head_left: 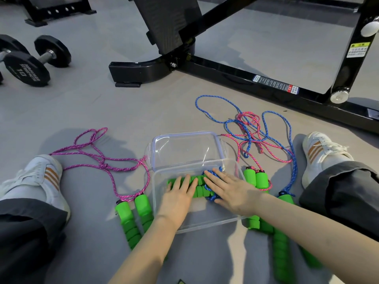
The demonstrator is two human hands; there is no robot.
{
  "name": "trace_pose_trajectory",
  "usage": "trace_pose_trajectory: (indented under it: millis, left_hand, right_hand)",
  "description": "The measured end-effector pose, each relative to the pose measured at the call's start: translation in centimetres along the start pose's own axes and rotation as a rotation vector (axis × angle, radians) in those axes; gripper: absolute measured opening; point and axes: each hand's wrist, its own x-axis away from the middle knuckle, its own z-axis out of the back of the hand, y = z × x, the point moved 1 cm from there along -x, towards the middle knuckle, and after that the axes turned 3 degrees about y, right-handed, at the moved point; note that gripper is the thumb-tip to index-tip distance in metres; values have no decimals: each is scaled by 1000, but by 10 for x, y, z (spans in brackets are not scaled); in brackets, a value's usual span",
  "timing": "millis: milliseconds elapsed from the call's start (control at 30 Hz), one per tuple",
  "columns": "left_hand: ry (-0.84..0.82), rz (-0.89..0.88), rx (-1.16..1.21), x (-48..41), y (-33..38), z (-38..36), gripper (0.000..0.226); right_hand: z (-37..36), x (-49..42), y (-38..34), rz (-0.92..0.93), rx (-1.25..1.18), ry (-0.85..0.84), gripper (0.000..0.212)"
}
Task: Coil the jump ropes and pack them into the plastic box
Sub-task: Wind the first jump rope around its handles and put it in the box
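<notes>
Box [196,222] holds one coiled rope [212,196] under two hands [178,193] [229,188]; three ropes [106,165] [261,179] [294,171] outside.

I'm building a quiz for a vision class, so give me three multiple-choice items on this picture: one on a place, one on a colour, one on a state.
1. Where is the purple rope relative to the box? A inside it; B on the floor to its left; C on top of a dumbbell.
2. What colour are the rope handles? A green; B red; C black.
3. How is the box? A latched shut; B upside down; C open.
Answers: 1 B, it sprawls on the floor there. 2 A, all are bright green. 3 C, the lid sits off it, behind, while the left hand and right hand press a blue rope inside.
</notes>
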Motion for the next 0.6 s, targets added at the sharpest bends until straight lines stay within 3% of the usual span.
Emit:
trace_pose_trajectory:
  millis: [100,167,267,600]
  left_hand:
    - [-28,23,145,1,0,-1,69]
    - [-70,24,229,3,0,-1,64]
    - [-44,21,204,3,-2,0,78]
    - [-25,56,102,-1,4,16,76]
  right_hand:
    - [8,-3,-5,-125,-28,-33,81]
    - [7,-4,-7,-100,-22,-50,95]
    - [9,-5,-11,-134,-138,-170,106]
    - [1,-7,-6,-263,-148,-27,72]
